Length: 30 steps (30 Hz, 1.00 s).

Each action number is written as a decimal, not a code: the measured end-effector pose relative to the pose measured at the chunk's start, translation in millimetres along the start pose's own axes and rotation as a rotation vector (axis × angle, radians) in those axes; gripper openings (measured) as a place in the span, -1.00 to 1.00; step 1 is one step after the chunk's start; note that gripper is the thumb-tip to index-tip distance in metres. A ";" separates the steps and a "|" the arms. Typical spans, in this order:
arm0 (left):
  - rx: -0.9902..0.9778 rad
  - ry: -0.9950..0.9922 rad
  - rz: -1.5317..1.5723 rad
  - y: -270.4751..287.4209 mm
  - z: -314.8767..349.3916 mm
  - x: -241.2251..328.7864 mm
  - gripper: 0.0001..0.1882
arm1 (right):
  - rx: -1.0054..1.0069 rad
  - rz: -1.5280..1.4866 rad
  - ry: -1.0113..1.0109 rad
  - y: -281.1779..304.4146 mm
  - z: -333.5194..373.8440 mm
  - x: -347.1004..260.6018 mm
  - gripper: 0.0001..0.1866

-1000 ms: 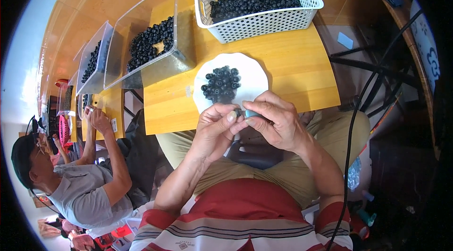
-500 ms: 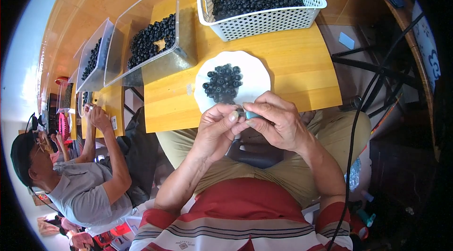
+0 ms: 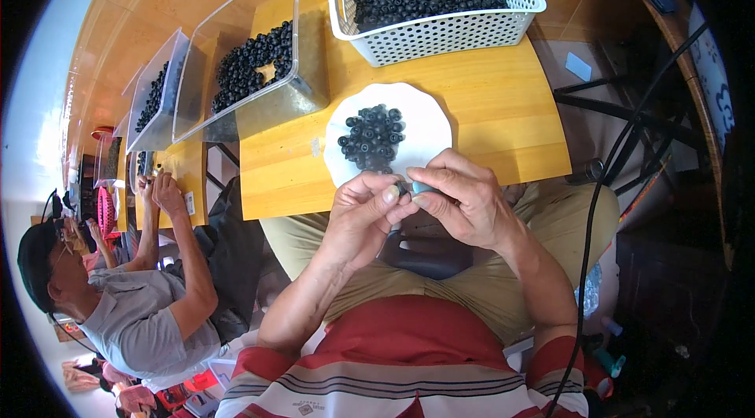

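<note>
Close to the table's near edge, my left hand [image 3: 358, 212] pinches a small round black part [image 3: 402, 188] between thumb and fingertips. My right hand [image 3: 470, 202] grips a small tool with a light blue handle [image 3: 422, 187], its end against or very near the black part. The fingers hide the tool's tip, so I cannot tell whether it touches. Just beyond my hands lies a white scalloped plate [image 3: 429, 121], with a heap of black ring-shaped parts [image 3: 370, 136] on its left half.
A white perforated basket [image 3: 440, 47] of black parts stands at the table's [image 3: 503, 119] far side. Left of it are a clear bin [image 3: 271, 115] and a narrower clear bin [image 3: 161, 131], both holding similar parts. A co-worker [image 3: 141, 316] sits at left. A black cable [image 3: 588, 261] hangs at right.
The light blue handle has tilted slightly in my right hand and shows a little more. My left hand stays nearly still, keeping its pinch on the black part.
</note>
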State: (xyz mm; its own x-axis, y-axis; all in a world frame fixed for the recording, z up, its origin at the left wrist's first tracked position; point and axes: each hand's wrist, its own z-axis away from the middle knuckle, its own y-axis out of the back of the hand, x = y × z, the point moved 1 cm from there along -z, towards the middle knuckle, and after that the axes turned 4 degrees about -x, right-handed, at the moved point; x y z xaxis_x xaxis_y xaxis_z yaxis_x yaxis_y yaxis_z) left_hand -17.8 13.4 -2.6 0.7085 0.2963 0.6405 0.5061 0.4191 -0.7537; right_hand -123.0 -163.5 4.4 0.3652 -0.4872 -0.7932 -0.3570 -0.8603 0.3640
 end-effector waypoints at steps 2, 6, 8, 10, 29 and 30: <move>0.031 0.006 -0.013 -1.0 1.4 -0.2 -0.89 | 0.019 0.007 -0.015 0.6 -1.9 0.3 -0.71; 0.026 -0.003 -0.023 -5.6 -0.1 2.5 -0.88 | 0.040 0.003 -0.049 2.2 -1.2 6.1 -0.72; 0.052 -0.038 -0.077 -13.0 -2.7 5.5 -0.88 | 0.099 -0.025 -0.075 5.4 -1.4 10.6 -0.72; 0.076 -0.068 -0.162 -18.5 -7.2 9.8 -0.87 | 0.125 -0.036 -0.110 9.1 -2.6 11.4 -0.71; -0.131 -0.650 -1.805 -65.4 -153.5 77.5 -0.82 | 0.293 -0.049 -0.292 43.3 5.6 23.5 -0.65; -0.218 -0.697 -1.860 -57.6 -138.2 73.7 -0.83 | 0.302 -0.044 -0.277 45.4 4.7 23.1 -0.65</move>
State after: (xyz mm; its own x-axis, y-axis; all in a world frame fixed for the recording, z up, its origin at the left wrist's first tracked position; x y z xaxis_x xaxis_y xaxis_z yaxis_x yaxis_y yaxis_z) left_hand 73.2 -107.5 67.7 -0.9099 -0.0545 0.4112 0.3389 0.4741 0.8126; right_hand -134.8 -213.1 0.4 0.1553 -0.3568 -0.9212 -0.5976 -0.7765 0.2000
